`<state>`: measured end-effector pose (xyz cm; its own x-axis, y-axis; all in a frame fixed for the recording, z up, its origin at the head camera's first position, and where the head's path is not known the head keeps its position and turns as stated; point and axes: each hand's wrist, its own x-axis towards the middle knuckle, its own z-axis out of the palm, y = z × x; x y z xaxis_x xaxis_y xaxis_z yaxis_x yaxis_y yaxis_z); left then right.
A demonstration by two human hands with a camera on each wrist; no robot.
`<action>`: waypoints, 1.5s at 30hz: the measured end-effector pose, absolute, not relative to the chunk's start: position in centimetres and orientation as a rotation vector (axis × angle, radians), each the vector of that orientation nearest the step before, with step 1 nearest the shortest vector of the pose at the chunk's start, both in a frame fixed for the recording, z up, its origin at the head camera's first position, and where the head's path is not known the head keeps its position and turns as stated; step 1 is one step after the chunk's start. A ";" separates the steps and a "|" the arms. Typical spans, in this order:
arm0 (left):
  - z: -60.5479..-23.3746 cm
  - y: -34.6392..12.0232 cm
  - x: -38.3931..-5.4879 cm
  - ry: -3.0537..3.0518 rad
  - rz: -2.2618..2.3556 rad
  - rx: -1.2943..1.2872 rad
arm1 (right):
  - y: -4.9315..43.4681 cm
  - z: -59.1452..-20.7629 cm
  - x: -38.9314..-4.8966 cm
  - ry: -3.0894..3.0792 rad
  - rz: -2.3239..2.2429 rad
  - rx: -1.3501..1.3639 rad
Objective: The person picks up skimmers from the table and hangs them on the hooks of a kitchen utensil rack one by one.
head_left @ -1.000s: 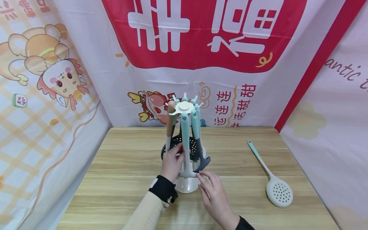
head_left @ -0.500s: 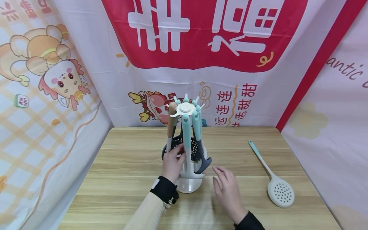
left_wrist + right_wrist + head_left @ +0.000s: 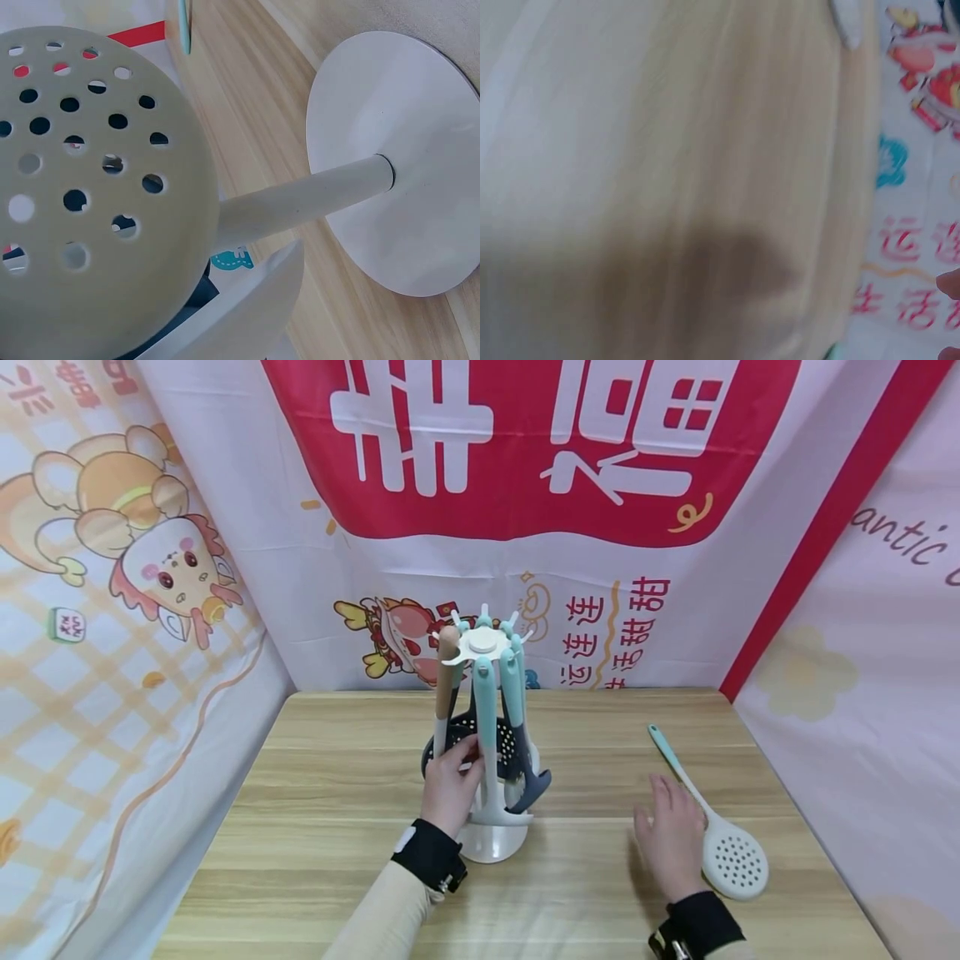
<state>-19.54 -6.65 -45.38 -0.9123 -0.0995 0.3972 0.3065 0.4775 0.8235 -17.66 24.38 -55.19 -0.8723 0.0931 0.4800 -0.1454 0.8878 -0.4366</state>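
A white utensil stand [image 3: 491, 845] on the table carries several hanging kitchen utensils. My left hand [image 3: 447, 789] grips it among the hanging handles, its fingertips partly hidden behind a turquoise-handled utensil [image 3: 486, 710]. In the left wrist view, a perforated skimmer [image 3: 184, 247] hangs large in front of the stand's pole [image 3: 300, 201] and round base [image 3: 352, 105]. At right, a pale slotted skimmer [image 3: 735, 883] with a turquoise handle tip lies on the table. Over it, beside its neck, my right hand [image 3: 672, 842] has relaxed fingers and holds nothing; only its fingertips [image 3: 951, 285] show in the right wrist view.
A dark grey utensil [image 3: 534, 789], a dark perforated one [image 3: 506, 747] and a brown-handled one [image 3: 446, 681] hang on the stand. The wooden table [image 3: 322, 827] meets a printed cloth backdrop [image 3: 645, 552] at its far edge.
My right hand has left the lower front of the stand and moved right, over to the skimmer on the table. My left hand has stayed at the stand.
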 end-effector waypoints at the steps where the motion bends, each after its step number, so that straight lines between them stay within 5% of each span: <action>1: -45.4 -6.6 -19.5 -2.332 -1.417 -0.175 | 24.9 -55.5 -17.7 -2.561 0.638 0.016; 12: -45.4 -6.4 -19.3 -2.321 -1.418 -0.192 | 29.6 -58.3 -17.4 -2.772 0.582 -0.324; 45: -45.5 -6.4 -19.3 -2.342 -1.404 -0.188 | 32.9 -58.6 -17.8 -2.928 0.567 -0.421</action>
<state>-19.30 -6.40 -45.48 -0.9102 -0.0893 0.4044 0.3147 0.4858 0.8155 -17.84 32.86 -58.64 -0.9526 0.2952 0.0730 0.2466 0.8904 -0.3827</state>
